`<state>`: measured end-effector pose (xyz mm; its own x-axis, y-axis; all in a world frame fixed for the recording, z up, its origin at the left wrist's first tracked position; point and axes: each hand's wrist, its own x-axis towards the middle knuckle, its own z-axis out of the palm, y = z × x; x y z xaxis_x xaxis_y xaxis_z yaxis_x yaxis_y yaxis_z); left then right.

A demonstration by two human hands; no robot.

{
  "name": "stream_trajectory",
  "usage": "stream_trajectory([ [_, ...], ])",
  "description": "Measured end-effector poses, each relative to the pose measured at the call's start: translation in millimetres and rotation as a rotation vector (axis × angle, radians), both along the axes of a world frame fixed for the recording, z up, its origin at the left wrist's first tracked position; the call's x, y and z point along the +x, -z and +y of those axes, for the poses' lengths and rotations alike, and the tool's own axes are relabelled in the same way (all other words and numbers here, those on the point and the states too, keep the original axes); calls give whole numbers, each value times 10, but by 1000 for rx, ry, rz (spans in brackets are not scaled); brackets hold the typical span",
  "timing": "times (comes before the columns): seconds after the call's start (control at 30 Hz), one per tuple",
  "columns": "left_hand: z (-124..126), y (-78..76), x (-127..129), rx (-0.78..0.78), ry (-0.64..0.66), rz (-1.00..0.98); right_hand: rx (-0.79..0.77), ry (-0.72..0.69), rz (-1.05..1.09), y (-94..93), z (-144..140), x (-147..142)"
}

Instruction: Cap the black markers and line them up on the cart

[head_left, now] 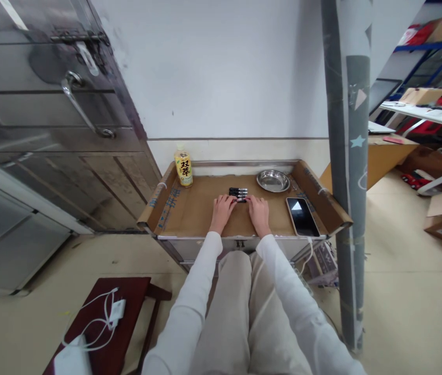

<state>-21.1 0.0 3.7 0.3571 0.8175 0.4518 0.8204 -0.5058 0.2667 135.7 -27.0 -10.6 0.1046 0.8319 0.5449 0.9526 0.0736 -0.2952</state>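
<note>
In the head view, a person in white sleeves and pale trousers sits before a low metal counter (189, 211) lined with brown cardboard, and both hands rest on it near its middle. A small cluster of black batteries (238, 192) lies on the cardboard, and everything else is best placed from it. The left hand (223, 208) sits just below and left of the batteries, palm down, fingers loosely curled with the tips reaching toward the nearest one; it looks to touch rather than grip, though the view is too small to tell for certain. The right hand (259, 210) sits just below and right of the batteries in the same palm-down pose, its fingertips meeting a dark battery at the bottom of the cluster; whether it pinches that piece cannot be told. Up and to the right of the batteries stands a shallow steel bowl (273, 180), apart from them. Further right and lower lies a dark phone (303, 216), face up, close to the counter's right flap. Well to the left of the batteries, near the back corner, a yellow-labelled drink bottle (183, 166) stands upright. Far below and left of the batteries, on the floor, a dark red stool (131, 299) carries a white charger with cables (106, 317).
</note>
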Motion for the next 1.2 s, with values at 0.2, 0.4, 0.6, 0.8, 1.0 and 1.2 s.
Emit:
stream_trajectory([
  [0.2, 17, 22, -4, 32, 23, -9, -35, -66, 12, -32, -5, -12],
  [0.4, 22, 21, -18, 51, 63, -88, 22, -445, 127, -51, 0, -29],
  [0.6, 44, 5, -9, 55, -192, -114, 70, -427, 208, -16, 21, -26],
  [0.8, 116, 27, -21, -51, -361, -101, 32, -261, 128, 29, 46, -3],
  [1.0, 207, 71, 14, -85, -343, -64, 27, -158, 69, 53, 40, 8],
  [1.2, 263, 97, 25, -68, -336, -81, 13, -147, 57, 57, 32, 11],
])
